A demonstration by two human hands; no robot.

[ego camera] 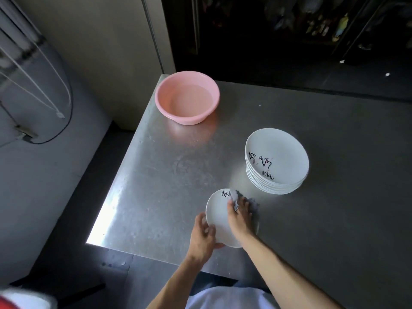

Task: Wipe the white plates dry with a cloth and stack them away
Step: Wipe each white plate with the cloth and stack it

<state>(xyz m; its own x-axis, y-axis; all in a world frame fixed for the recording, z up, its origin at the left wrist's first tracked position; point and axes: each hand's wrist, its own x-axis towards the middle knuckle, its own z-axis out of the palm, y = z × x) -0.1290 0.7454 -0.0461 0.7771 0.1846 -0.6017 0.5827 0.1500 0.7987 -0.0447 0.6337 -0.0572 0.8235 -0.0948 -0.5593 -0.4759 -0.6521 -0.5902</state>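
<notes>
The fingers (207,230) of the left hand (200,238) are curled round the near-left rim of a white plate (217,211), thumb on its upper face and the other fingertips tucked beneath. The right hand (239,219) lies across the same plate, its fingers (243,206) slightly spread and pressing a crumpled grey cloth (253,206) against the plate's far-right part. The cloth bunches out between them and spills past the rim on that side. Black brush lettering shows on the plate's far edge, just beyond the right fingertips. The plate looks tilted up toward the person, though whether its far side touches the desk (156,186) I cannot tell.

Far to the left of both hands, off the desk, thin cables (59,112) hang against a grey wall.

Well beyond the left fingers and a little to their left, a pink basin (166,108) stands near the far left corner of the steel desk, with water in it. The bare metal between the basin and the fingers shines in the light.

Beyond the right fingers and to their right, near the held plate but apart from it, stands a stack of plates (278,186). They are white and nested evenly, the top one showing black lettering and faint pink marks inside its near-left wall.

Below both forearms, at the near edge of view, shows a white garment (223,297).
</notes>
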